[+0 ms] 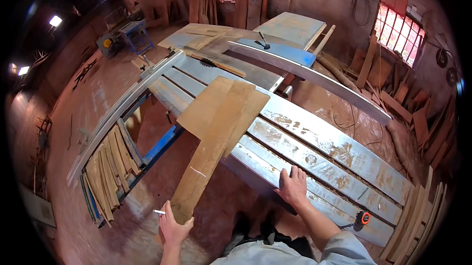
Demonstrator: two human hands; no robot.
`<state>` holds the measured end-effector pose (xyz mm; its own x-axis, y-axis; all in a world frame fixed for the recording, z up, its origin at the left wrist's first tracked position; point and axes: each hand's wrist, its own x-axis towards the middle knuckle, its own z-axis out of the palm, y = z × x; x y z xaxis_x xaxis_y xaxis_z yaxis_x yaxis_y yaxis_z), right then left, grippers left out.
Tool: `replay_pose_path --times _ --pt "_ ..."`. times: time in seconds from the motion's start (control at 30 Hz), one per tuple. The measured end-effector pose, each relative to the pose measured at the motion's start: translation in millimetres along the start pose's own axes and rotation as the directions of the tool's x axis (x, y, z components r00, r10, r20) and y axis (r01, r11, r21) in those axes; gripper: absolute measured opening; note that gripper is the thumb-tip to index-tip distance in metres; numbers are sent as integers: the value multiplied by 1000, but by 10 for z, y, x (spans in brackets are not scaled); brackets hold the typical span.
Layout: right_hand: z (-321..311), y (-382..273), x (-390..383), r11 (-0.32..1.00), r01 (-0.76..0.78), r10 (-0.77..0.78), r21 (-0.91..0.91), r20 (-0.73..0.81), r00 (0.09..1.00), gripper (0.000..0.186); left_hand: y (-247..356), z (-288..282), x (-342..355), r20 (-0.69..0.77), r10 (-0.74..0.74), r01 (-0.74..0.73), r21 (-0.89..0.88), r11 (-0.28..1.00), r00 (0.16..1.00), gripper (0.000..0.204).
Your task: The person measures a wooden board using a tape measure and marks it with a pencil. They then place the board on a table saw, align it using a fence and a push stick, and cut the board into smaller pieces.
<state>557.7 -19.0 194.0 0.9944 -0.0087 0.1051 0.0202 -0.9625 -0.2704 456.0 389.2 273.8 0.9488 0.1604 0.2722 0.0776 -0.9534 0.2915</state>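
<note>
A long wooden plank [209, 152] slants from the near left onto the grooved metal sliding table [314, 142] of a panel saw. My left hand [173, 226] is closed round its near end, with a cigarette [159, 212] between the fingers. The plank's far part lies over a wider thin board [196, 110], which covers part of the table and overhangs its near edge. My right hand [294, 187] rests on the table's near edge, holding nothing, with its thumb apart from the fingers. An orange and black tape measure [364, 218] lies farther right on the table.
Beyond the board, a dark toothed saw blade [208, 62] shows beside a wooden strip. A long metal fence [314, 78] crosses the far right. Cut strips [108, 166] sit on the blue frame at left; more strips [413, 220] stand at the right. Offcuts [423, 122] lean against the wall.
</note>
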Motion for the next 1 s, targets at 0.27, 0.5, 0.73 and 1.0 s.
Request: replay_pose_path --times 0.27,0.5,0.73,1.0 --pt "-25 -3 -23 999 -17 17 -28 9 1000 75 -349 113 714 -5 44 -44 11 999 999 107" --pt "-10 10 -20 999 -18 18 -48 9 1000 82 -587 189 1478 0 69 -69 14 998 998 105" --pt "-85 -70 12 999 -8 11 -42 63 998 87 -859 325 2380 33 71 -72 34 997 997 105" --pt "-140 -168 10 986 -120 137 -116 151 979 84 -1311 708 3747 42 192 -193 10 981 980 103"
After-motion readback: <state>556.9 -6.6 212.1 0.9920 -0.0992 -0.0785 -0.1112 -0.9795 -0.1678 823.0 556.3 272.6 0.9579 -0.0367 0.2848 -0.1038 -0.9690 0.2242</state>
